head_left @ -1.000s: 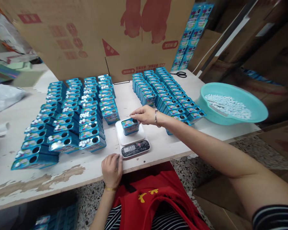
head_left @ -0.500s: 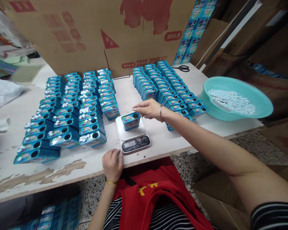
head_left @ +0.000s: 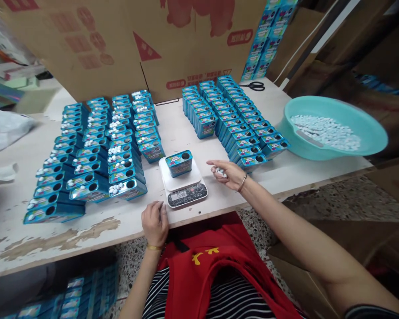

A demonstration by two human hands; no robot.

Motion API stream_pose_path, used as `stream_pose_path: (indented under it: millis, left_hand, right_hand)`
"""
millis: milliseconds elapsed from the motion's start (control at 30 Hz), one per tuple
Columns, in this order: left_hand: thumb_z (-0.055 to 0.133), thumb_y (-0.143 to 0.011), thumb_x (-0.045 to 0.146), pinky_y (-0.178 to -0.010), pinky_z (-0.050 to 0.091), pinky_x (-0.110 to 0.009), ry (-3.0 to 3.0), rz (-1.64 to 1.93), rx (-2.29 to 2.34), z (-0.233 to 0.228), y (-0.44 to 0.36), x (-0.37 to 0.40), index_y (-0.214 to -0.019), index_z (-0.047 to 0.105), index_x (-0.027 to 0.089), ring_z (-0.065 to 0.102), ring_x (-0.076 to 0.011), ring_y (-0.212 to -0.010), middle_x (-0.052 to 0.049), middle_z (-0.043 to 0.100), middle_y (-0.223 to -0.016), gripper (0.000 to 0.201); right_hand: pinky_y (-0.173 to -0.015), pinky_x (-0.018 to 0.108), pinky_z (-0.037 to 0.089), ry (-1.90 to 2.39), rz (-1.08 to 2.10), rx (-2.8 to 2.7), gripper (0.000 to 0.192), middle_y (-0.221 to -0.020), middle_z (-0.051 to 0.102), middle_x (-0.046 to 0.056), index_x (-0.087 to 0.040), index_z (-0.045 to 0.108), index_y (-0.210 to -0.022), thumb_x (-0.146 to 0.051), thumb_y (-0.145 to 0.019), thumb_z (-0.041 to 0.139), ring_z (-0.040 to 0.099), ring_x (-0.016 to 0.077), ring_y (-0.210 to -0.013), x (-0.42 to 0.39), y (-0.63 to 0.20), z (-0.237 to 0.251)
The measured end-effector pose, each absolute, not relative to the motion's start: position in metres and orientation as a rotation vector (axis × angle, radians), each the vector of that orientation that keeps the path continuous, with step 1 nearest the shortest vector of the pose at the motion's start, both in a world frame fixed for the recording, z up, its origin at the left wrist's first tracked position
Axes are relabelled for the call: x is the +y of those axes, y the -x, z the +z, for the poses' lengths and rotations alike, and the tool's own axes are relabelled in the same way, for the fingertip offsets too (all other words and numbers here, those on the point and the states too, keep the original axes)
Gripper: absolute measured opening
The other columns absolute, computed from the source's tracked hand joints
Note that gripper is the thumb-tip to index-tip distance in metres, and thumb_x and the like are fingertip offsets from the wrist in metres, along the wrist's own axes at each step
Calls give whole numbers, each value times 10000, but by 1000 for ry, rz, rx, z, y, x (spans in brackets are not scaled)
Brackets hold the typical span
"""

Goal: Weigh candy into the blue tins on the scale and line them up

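A blue tin (head_left: pixel 180 162) with a round hole in its top stands on a small white kitchen scale (head_left: pixel 182 184) at the table's front edge. My right hand (head_left: pixel 226 173) hovers palm up just right of the scale, cupping a few small white candies (head_left: pixel 220 171). My left hand (head_left: pixel 155 223) rests on the table edge by the scale's front left corner, fingers curled, holding nothing I can see.
Rows of blue tins (head_left: pixel 96 146) fill the left of the table, more rows (head_left: pixel 231 119) the right. A teal basin (head_left: pixel 335 128) of white candies sits far right. A big cardboard box (head_left: pixel 136 44) stands behind; scissors (head_left: pixel 254 86) lie near it.
My right hand has drawn back from above the tin on the scale, down and to the right, and turned palm up. The left hand has stayed put. The view has tilted.
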State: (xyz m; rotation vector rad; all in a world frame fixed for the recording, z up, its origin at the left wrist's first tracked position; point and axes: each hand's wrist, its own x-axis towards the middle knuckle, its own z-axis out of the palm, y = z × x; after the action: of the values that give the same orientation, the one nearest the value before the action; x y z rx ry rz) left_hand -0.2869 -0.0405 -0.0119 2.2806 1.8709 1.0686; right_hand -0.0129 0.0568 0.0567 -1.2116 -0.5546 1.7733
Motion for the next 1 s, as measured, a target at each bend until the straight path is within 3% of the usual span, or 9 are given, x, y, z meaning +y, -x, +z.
stream_pose_path:
  millis: [233,567,700,800,900,1000]
  left_hand:
    - [462,-899,246,-793,422,-324,-2264,1066,1884,-12,286,-38,-1015,575,146,569,-195,-915,-101,618,-954,191]
    - [493,-889,267,-813,446,-332,-2218,1136,1810,-2,286,-36,-1041,565,154,563,-192,-928,-92,596,-968,203]
    - [581,-833,364,-966,392,-398,-2346,1208,1707,41,275,2,-1239,469,160,489,-244,-1133,-139,523,-1179,468]
    - [620,-775,477,-987,348,-432,-2555,974,1660,76,262,48,-1324,390,156,441,-299,-1210,-166,484,-1274,677]
    - [556,-821,440,-860,391,-385,-2685,634,1516,97,244,91,-1192,497,169,548,-267,-1035,-115,597,-1084,463]
    - [536,-830,350,-778,384,-345,-2746,541,1408,106,218,130,-1085,534,176,567,-239,-928,-83,612,-968,309]
  right_hand:
    - [-319,159,111,1264,1731,-496,127,-541,520,-27,-129,563,-850,-220,-774,610,320,32,-341,27,10,16]
    - [-326,162,105,1241,1676,-543,313,-541,522,-47,-146,555,-820,-390,-684,699,329,26,-344,25,19,2]
    - [-325,165,95,1247,1636,-560,389,-534,521,-56,-146,558,-811,-456,-633,710,322,19,-331,23,25,-1]
    - [-325,166,99,1251,1609,-572,405,-525,517,-60,-145,561,-798,-480,-620,703,325,16,-326,24,28,1]
    - [-323,168,113,1249,1594,-582,392,-524,527,-55,-143,563,-783,-477,-625,692,328,16,-324,26,31,3]
    - [-316,174,120,1259,1584,-588,356,-502,534,-51,-147,558,-753,-462,-640,678,324,20,-308,30,33,3]
